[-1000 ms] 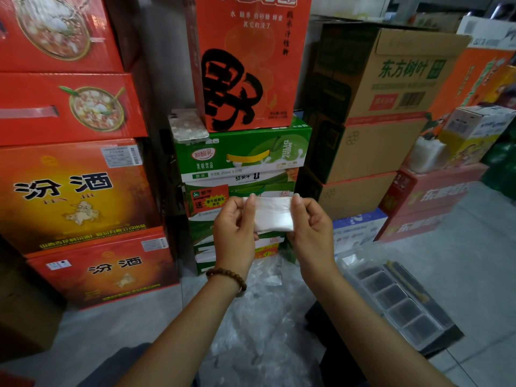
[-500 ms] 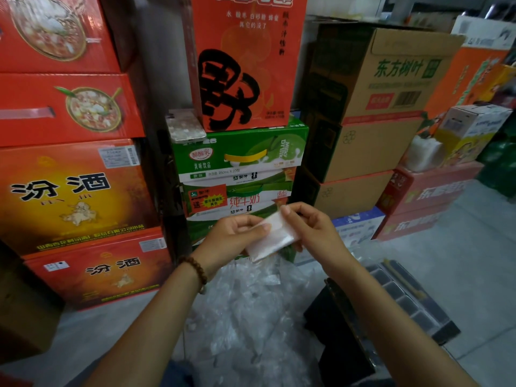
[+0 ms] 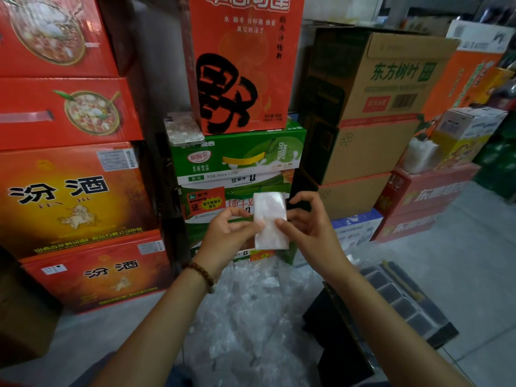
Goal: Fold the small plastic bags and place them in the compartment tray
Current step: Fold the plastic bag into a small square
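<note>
Your left hand [image 3: 229, 233] and right hand [image 3: 310, 227] pinch one small plastic bag [image 3: 270, 219] upright over the bag pile [image 3: 251, 317] on the floor. In the compartment tray [image 3: 405, 300] beside the pile, the contents are too dark to tell.

I see one small, translucent white plastic bag [image 3: 270, 220], a narrow upright rectangle, pinched at its side edges by my left hand [image 3: 229, 233] and right hand [image 3: 310, 227]. Loose clear bags [image 3: 251, 311] lie heaped on the floor below; the dark compartment tray [image 3: 402, 298] sits right of them.
</note>
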Demonstrator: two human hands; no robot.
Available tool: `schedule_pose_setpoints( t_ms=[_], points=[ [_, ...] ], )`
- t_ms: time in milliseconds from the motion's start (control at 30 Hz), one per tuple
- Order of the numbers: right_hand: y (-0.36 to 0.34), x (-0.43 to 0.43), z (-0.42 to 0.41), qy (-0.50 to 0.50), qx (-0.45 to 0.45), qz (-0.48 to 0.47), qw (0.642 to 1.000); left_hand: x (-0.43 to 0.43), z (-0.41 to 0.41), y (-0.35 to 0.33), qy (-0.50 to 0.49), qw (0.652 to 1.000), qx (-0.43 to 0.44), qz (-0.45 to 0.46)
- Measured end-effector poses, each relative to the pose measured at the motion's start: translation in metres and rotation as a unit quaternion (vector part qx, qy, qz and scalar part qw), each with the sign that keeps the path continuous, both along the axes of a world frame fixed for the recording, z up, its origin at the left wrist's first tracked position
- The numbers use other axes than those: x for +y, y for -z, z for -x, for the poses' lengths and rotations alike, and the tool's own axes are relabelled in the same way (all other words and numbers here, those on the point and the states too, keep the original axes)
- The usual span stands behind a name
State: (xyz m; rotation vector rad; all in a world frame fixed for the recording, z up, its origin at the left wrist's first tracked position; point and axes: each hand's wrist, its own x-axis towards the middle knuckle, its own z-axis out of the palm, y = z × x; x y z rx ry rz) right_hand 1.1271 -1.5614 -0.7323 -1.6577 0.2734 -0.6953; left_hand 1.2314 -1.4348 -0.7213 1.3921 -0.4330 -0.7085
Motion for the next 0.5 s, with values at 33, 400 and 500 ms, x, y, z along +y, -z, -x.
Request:
schedule_pose_setpoints(
  t_ms=[33,400,500],
  points=[
    [0.0007,-0.0004,-0.0003,0.002,-0.003,0.015,1.000,0.0002,0.0001,0.0000,-0.003,1.000,-0.002,0.006],
    [-0.0009,-0.0033,0.0007,-0.002,0.014,-0.018,1.000,0.0053,-0.0007,0.0027,0.005,0.971,-0.237,0.014],
    [-0.0010,-0.0042,0.0021,-0.007,0.028,-0.003,1.000,0.0046,-0.0019,0.0045,-0.006,0.964,-0.265,-0.013]
  ],
)
